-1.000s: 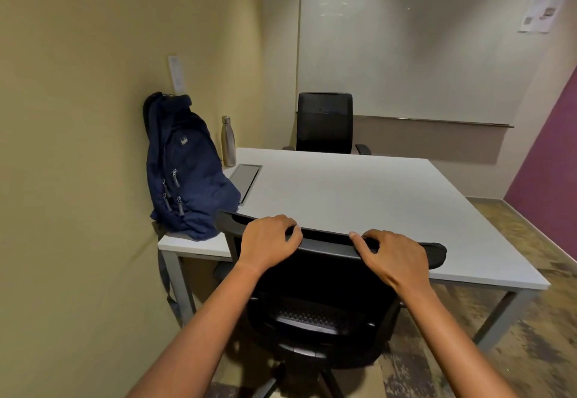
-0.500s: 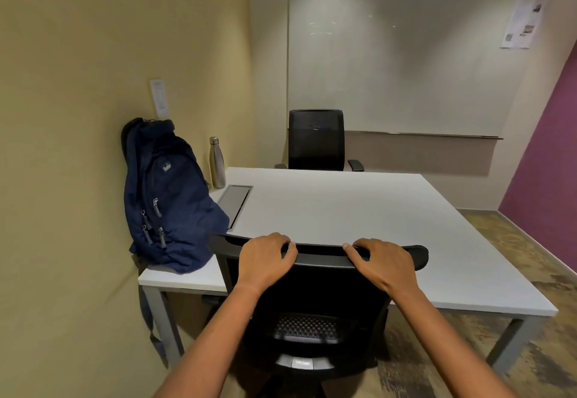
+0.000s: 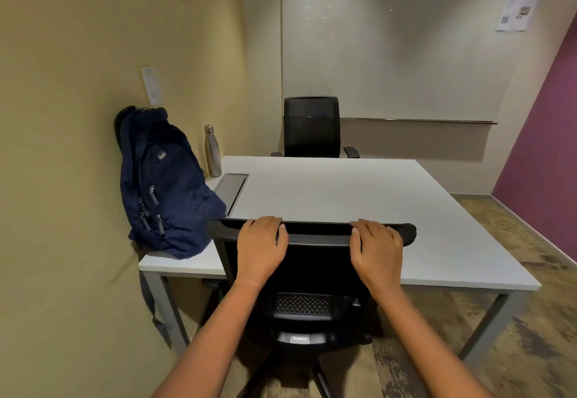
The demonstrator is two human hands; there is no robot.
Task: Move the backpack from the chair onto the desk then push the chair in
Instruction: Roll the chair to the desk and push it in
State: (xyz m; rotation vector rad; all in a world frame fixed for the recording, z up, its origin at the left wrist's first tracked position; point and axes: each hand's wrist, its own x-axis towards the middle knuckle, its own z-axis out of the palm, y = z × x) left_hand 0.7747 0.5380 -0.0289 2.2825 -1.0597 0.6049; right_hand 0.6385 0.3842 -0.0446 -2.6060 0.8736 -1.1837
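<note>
1. Far left is the yellowish wall with a small white wall plate [image 3: 150, 86] stuck on it, right above the bag.
2. The navy backpack [image 3: 165, 185] is already up on the tabletop [image 3: 343, 191], standing upright in the near-left corner and leaning back against that wall. One strap hangs down past the edge beside the table leg.
3. Just behind the backpack stands a steel water bottle [image 3: 213, 155], upright, close to the wall. Next to it there's a grey cable hatch [image 3: 231, 186] set flush in the surface.
4. Left hand [image 3: 260, 249] is draped over the top edge of the near office chair [image 3: 309, 276], fingers [image 3: 265, 224] curled over the far side of the backrest rim, thumb on the near side. So it's closed on the backrest.
5. The chair itself is snug up to the tabletop's near edge, with the backrest top overlapping the white surface from this angle. The seat is mostly hidden under and behind the backrest.
6. Right hand [image 3: 376, 252] has the same deal on the right part of the rim, wrapped over the top.
7. Across the table sits a second black chair [image 3: 311, 127], tucked in on the far side, with a whiteboard behind it.
8. Far right: purple wall, and a paper sheet [image 3: 518, 5] pinned up high.
</note>
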